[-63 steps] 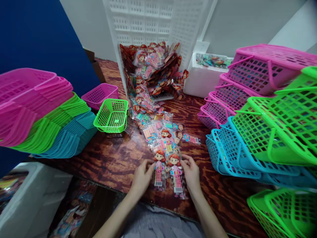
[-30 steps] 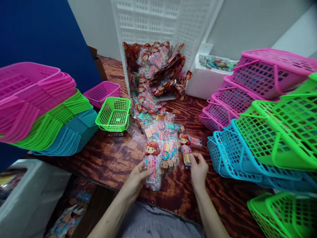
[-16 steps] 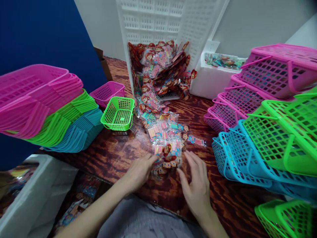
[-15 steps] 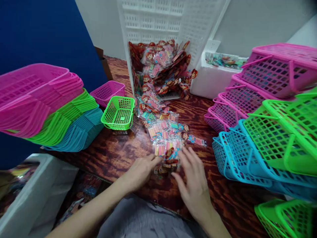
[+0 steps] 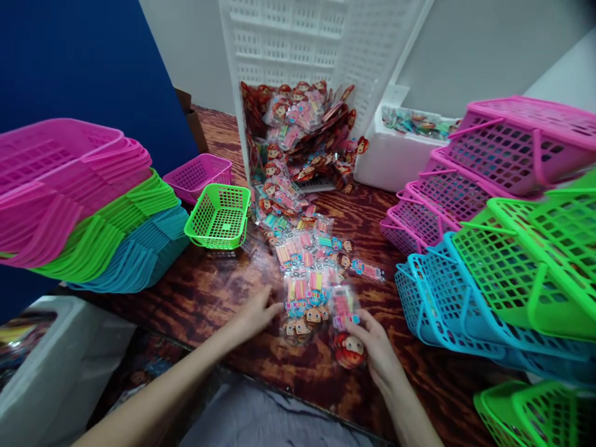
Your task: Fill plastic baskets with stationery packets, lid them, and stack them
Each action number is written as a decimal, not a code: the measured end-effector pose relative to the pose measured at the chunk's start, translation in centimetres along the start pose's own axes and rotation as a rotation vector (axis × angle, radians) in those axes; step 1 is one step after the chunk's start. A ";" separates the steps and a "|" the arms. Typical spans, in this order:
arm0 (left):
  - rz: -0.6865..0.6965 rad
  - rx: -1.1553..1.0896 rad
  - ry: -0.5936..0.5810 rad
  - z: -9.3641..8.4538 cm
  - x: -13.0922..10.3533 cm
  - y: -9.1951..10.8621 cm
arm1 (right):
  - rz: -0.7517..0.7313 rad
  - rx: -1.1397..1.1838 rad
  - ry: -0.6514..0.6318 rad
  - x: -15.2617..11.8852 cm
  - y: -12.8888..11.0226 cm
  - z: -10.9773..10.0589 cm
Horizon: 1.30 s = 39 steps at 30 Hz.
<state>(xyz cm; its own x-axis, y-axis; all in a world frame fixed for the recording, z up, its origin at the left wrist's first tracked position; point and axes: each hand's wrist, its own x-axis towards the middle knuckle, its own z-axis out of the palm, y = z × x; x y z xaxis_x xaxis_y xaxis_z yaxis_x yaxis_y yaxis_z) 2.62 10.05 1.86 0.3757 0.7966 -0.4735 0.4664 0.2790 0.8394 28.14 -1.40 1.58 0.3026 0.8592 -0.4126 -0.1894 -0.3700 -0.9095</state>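
Observation:
Small clear packets with colored strips and cartoon heads form a pile (image 5: pixel 307 292) on the dark wood-grain table (image 5: pixel 223 285). Beside the pile's near right edge, my right hand (image 5: pixel 372 338) holds a red-haired packet (image 5: pixel 345 316) between thumb and fingers. Just left of the pile is my left hand (image 5: pixel 258 313), its thumb and fingers apart and nothing seen in them. More packets spill from a white crate (image 5: pixel 288 43) behind. A green basket (image 5: pixel 218 217) sits at the pile's back left.
Nested pink, green and blue baskets (image 5: pixel 93 205) stand at left, near a single pink basket (image 5: pixel 198 174). Filled baskets (image 5: pixel 503 248) are stacked at right. White foam boxes are at the back right (image 5: pixel 386 155) and lower left (image 5: pixel 69 354).
My right hand has taken hold of the red-haired packet and moved it to the pile's right side. My left hand has drawn back leftward from the pile. The view has shifted slightly.

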 end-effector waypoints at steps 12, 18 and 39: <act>-0.079 -0.374 -0.310 11.5 -0.8 4.2 | -0.460 -0.569 0.166 7.1 -7.5 -1.7; 0.347 -0.022 0.253 6.9 -4.4 0.9 | -0.612 -1.104 -0.170 0.0 -3.8 1.6; 0.567 0.289 0.219 8.0 -4.0 -2.8 | -0.603 -1.317 -0.174 -2.7 -0.7 3.7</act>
<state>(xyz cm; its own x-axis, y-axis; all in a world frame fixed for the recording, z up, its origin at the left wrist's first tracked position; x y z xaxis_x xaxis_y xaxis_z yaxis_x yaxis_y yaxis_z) 6.26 1.80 -0.73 0.4685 0.8766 0.1101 0.4524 -0.3450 0.8224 23.96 -2.17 3.50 -0.1078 0.9935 -0.0355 0.9268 0.0875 -0.3653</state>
